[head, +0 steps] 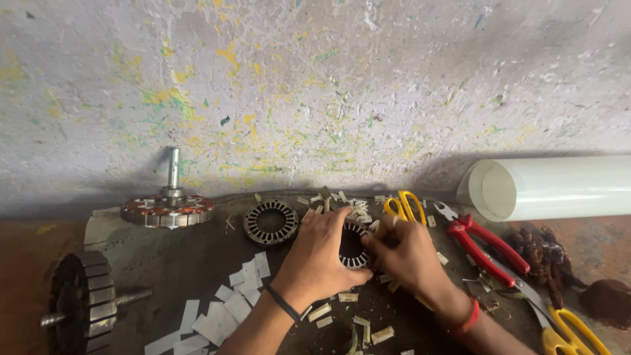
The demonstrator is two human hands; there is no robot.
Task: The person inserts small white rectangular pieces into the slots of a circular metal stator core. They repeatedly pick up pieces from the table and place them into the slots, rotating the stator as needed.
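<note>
A round slotted metal stator core (pixel 353 245) stands on edge on a dark work board (pixel 197 253), near the middle. My left hand (pixel 320 253), with a black band at the wrist, wraps its left side. My right hand (pixel 409 258), with a red band at the wrist, pinches the core's right rim with the fingertips. Whether a paper strip is between those fingers cannot be told. White and cream paper strips (pixel 223 309) lie scattered below and left of my hands.
A second bare stator core (pixel 270 222) lies flat to the left. A wound stator on a shaft (pixel 168 209) sits at the back left, a rotor (pixel 82 302) at the near left. Yellow scissors (pixel 404 207), red pliers (pixel 483 246), more yellow scissors (pixel 568 329) and a translucent sheet roll (pixel 552 187) lie right.
</note>
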